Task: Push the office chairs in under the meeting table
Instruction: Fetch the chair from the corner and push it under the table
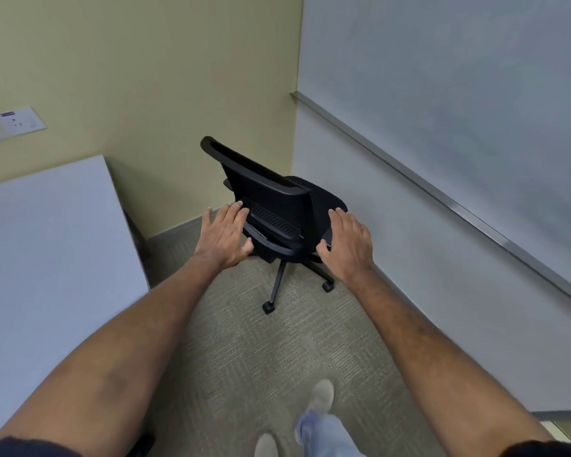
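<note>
One office chair (277, 206), two spread hands beside its backrest.

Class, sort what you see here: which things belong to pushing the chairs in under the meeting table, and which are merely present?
Belongs to the job:
office chair
meeting table
left hand
right hand

Merely present:
whiteboard
wall plate

Office meeting room: whiteboard (459, 77), table (47, 258), swivel chair (277, 206).
</note>
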### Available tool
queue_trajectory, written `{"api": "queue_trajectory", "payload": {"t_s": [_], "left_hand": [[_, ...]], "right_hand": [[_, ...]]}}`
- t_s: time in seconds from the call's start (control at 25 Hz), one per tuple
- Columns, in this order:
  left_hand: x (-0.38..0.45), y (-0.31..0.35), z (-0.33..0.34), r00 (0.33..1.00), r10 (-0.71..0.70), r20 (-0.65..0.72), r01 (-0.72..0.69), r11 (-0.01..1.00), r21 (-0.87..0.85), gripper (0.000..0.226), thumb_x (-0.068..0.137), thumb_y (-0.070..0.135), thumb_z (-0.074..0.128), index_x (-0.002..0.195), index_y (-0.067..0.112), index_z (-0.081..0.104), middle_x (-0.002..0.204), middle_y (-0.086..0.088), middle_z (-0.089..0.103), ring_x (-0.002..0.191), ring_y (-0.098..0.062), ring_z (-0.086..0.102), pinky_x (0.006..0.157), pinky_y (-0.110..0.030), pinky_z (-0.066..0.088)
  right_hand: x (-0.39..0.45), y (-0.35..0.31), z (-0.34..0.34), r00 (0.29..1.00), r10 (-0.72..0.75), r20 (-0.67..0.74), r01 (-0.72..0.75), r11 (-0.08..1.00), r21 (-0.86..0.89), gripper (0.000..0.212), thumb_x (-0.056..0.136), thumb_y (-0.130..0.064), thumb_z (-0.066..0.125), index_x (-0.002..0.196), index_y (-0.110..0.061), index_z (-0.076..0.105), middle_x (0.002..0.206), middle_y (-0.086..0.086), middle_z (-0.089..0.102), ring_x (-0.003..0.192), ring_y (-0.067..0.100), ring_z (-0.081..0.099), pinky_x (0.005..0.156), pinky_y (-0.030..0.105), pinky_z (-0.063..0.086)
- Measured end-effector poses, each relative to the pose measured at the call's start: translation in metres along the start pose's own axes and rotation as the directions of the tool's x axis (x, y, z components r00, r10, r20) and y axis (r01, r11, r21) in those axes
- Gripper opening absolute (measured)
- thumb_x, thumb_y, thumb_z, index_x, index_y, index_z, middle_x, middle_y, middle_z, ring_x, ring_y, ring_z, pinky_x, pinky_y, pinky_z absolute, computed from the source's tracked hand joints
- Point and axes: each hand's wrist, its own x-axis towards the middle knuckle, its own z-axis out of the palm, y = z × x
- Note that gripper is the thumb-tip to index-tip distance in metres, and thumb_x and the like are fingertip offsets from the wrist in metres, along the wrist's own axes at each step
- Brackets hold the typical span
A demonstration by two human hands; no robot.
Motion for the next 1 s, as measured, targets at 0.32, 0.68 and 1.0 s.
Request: {"api": "queue_trajectory", "payload": {"t_s": [0.32, 0.68, 1.0], "left_hand": [[0.152, -0.026, 0.009, 0.996, -0.085, 0.040, 0.084, 0.996, 0.028, 0.095, 0.095, 0.059, 0.058, 0.165, 0.013, 0.013, 0.173, -0.011, 0.016, 0.157, -0.032, 0.019, 0.126, -0.061, 0.021], [0.238, -0.044, 0.034, 0.973, -0.060, 0.221, 0.036, 0.993, 0.111, 0.113, 0.087, 0.063, 0.067, 0.167, 0.019, -0.001, 0.176, -0.007, 0.001, 0.161, -0.030, 0.007, 0.129, -0.059, 0.011], [0.278, -0.065, 0.018, 0.907, 0.132, 0.400, -0.176, 0.982, 0.074, 0.110, 0.081, 0.070, 0.069, 0.166, 0.026, 0.016, 0.174, -0.003, 0.017, 0.161, -0.025, 0.010, 0.128, -0.063, -0.001]], "right_hand": [[0.166, -0.013, 0.021, 0.991, -0.108, 0.080, 0.108, 0.994, 0.014, 0.104, 0.089, -0.074, 0.059, 0.166, -0.016, 0.022, 0.172, 0.009, 0.031, 0.159, 0.031, 0.028, 0.129, 0.055, 0.026], [0.253, -0.047, 0.065, 0.902, -0.140, 0.408, 0.094, 0.987, 0.130, 0.099, 0.076, -0.081, 0.071, 0.147, -0.016, 0.048, 0.141, 0.006, 0.061, 0.127, 0.030, 0.060, 0.101, 0.050, 0.049], [0.265, -0.001, 0.053, 0.826, -0.317, 0.466, 0.235, 0.945, 0.227, 0.068, 0.065, -0.069, 0.068, 0.118, -0.027, 0.065, 0.106, -0.007, 0.071, 0.096, 0.023, 0.069, 0.082, 0.041, 0.058]]}}
